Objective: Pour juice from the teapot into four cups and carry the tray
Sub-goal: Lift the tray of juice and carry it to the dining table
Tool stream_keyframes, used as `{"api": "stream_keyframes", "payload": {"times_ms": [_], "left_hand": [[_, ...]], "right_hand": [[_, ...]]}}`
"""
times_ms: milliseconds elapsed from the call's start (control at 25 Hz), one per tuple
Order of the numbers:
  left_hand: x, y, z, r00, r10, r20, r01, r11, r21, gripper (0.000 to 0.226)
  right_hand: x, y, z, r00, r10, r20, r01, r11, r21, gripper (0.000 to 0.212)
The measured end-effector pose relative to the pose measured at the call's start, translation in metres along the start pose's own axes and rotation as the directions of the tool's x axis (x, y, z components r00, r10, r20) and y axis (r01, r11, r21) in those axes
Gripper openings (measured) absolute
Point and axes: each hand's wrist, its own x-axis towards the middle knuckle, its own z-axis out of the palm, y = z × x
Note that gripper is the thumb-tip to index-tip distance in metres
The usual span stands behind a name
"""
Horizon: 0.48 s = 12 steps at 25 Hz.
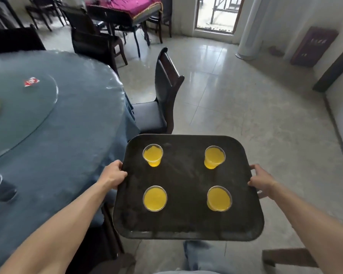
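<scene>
Far to the left of both hands spreads a round table (71,139) under a blue-grey cloth, with a glass turntable (28,107) set on it and a small red-and-white packet (31,82) lying on the glass. The left hand (113,175) grips the left edge of the black tray (186,224), its fingers curled under the rim and the thumb lying along the top. The tray hangs between the two hands, held off the table and over the tiled floor (255,119), its left edge near the table's hanging cloth. Four clear cups of orange juice stand upright on it in a square, well apart from one another: the far-left cup (152,155) and near-left cup (154,198) sit just right of the left hand, the far-right cup (214,157) and near-right cup (219,198) just left of the right hand. The right hand (262,179) holds the tray's right edge, thumb on top and fingers wrapped below. Beyond the tray, farther from the hands, a dark chair (166,91) stands beside the table.
</scene>
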Motion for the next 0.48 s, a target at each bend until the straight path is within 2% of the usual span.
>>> {"api": "stream_keyframes", "payload": {"times_ms": [280, 480], "left_hand": [[0.01, -0.026, -0.024, 0.977, -0.171, -0.131, 0.167, 0.985, -0.035, 0.008], [0.015, -0.042, -0.028, 0.929, -0.307, -0.208, 0.288, 0.951, -0.118, 0.007]], "right_hand": [[0.054, -0.096, 0.016, 0.983, -0.1, 0.157, 0.118, 0.986, -0.114, 0.045], [0.092, -0.17, 0.028, 0.952, -0.167, 0.258, 0.225, 0.95, -0.218, 0.048]]}}
